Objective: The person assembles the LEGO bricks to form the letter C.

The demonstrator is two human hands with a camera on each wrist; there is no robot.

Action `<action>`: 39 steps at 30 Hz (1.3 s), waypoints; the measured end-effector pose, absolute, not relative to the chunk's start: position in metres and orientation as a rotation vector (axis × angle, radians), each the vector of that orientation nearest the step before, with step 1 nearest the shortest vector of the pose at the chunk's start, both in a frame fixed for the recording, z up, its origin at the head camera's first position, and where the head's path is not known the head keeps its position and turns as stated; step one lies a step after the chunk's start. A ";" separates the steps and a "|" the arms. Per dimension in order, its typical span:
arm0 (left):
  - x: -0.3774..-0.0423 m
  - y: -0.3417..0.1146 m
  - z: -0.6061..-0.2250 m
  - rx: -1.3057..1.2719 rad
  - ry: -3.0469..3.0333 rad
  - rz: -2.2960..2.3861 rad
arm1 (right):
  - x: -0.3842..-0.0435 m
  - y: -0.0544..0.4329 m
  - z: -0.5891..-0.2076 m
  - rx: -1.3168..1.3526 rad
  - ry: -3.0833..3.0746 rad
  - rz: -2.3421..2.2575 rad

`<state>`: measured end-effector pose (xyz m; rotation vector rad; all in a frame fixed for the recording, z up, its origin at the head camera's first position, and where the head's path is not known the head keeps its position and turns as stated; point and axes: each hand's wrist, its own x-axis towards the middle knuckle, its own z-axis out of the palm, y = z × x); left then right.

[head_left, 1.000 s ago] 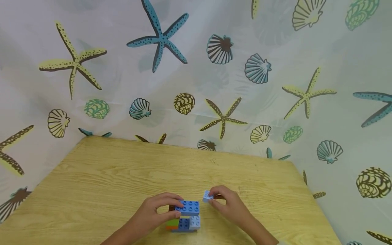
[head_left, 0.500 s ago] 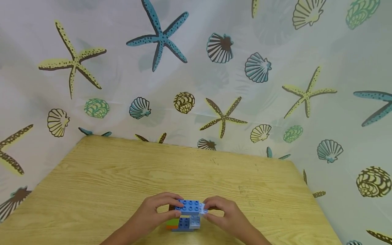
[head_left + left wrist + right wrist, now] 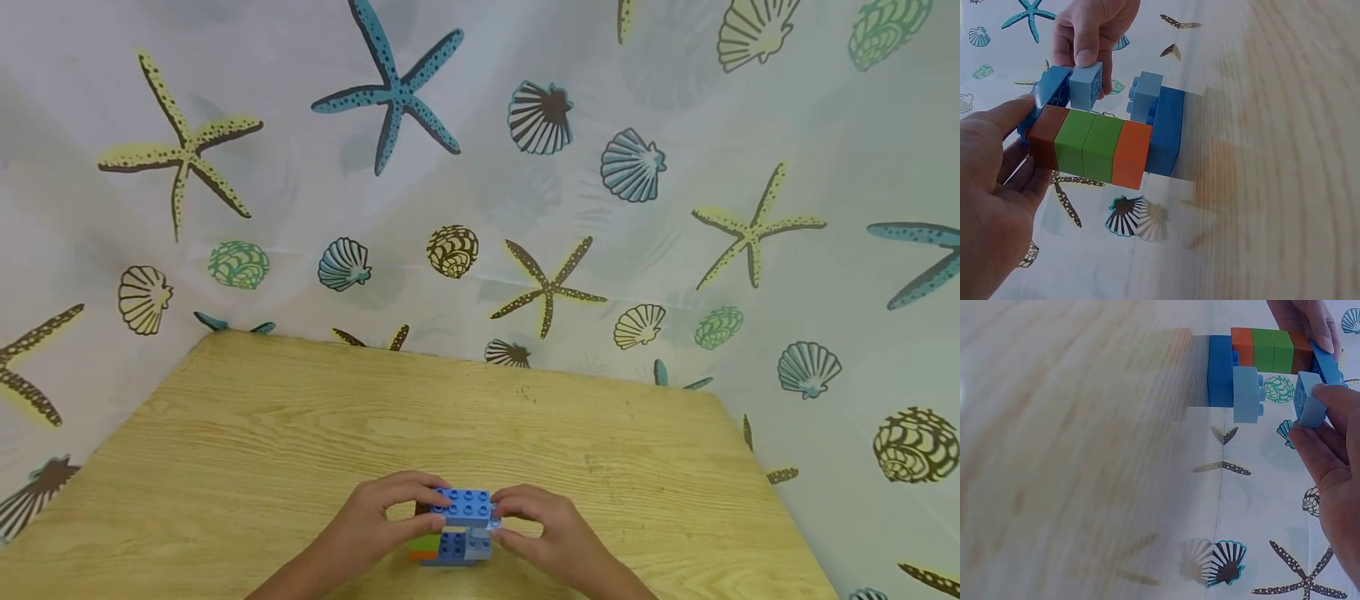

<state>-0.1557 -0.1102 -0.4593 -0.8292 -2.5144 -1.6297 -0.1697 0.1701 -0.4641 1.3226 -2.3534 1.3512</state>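
My left hand [image 3: 375, 515] grips the long blue brick [image 3: 469, 507] on top of a small brick build. My right hand [image 3: 551, 529] pinches a light blue brick [image 3: 1313, 409] at that top brick's free end, just under it in the wrist views; whether their studs are joined cannot be seen. Below the top brick runs a column of a brown brick [image 3: 1045, 134], two green bricks [image 3: 1086, 147] and an orange brick [image 3: 1131, 153]. The column stands on a blue base brick [image 3: 1220, 372]. Another light blue brick [image 3: 1246, 394] sits on the base's other end, apart from the pinched one.
The build stands on a wood-grain table [image 3: 375, 400], near the person's side. A pale cloth [image 3: 465, 192] printed with starfish and shells hangs behind the table and along its sides.
My right hand has brought the light blue brick leftward and down, from beside the build to under the top brick's right end. The left hand has kept its hold.
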 end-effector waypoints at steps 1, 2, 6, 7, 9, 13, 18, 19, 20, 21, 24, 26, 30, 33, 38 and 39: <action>-0.156 -0.110 -0.460 -0.831 -2.511 -1.632 | -0.170 0.170 -0.464 1.324 -2.350 1.352; -0.156 -0.110 -0.460 -0.834 -2.510 -1.632 | -0.170 0.169 -0.465 1.324 -2.347 1.357; -0.156 -0.109 -0.459 -0.830 -2.526 -1.617 | -0.170 0.168 -0.465 1.319 -2.346 1.390; -0.156 -0.109 -0.459 -0.828 -2.533 -1.614 | -0.169 0.168 -0.466 1.314 -2.347 1.399; -0.155 -0.109 -0.458 -0.831 -2.540 -1.602 | -0.169 0.168 -0.466 1.303 -2.350 1.422; -0.155 -0.108 -0.456 -0.847 -2.546 -1.572 | -0.168 0.169 -0.468 1.287 -2.339 1.430; -0.155 -0.108 -0.455 -0.842 -2.538 -1.556 | -0.167 0.169 -0.470 1.280 -2.296 1.420; -0.155 -0.108 -0.455 -0.840 -2.534 -1.556 | -0.167 0.168 -0.471 1.281 -2.287 1.420; -0.155 -0.108 -0.455 -0.835 -2.533 -1.556 | -0.167 0.168 -0.471 1.279 -2.282 1.433; -0.155 -0.108 -0.455 -0.831 -2.533 -1.554 | -0.167 0.168 -0.472 1.281 -2.280 1.442; -0.154 -0.108 -0.455 -0.817 -2.538 -1.549 | -0.167 0.167 -0.473 1.290 -2.280 1.514; -0.154 -0.109 -0.456 -0.811 -2.538 -1.555 | -0.167 0.166 -0.473 1.294 -2.285 1.554; -0.153 -0.109 -0.458 -0.814 -2.528 -1.572 | -0.168 0.166 -0.475 1.330 -2.265 1.547; -0.153 -0.109 -0.458 -0.808 -2.527 -1.578 | -0.169 0.166 -0.474 1.343 -2.267 1.532; -0.153 -0.109 -0.458 -0.806 -2.532 -1.561 | -0.171 0.166 -0.472 1.357 -2.290 1.483; -0.153 -0.109 -0.457 -0.804 -2.535 -1.557 | -0.172 0.166 -0.471 1.361 -2.293 1.476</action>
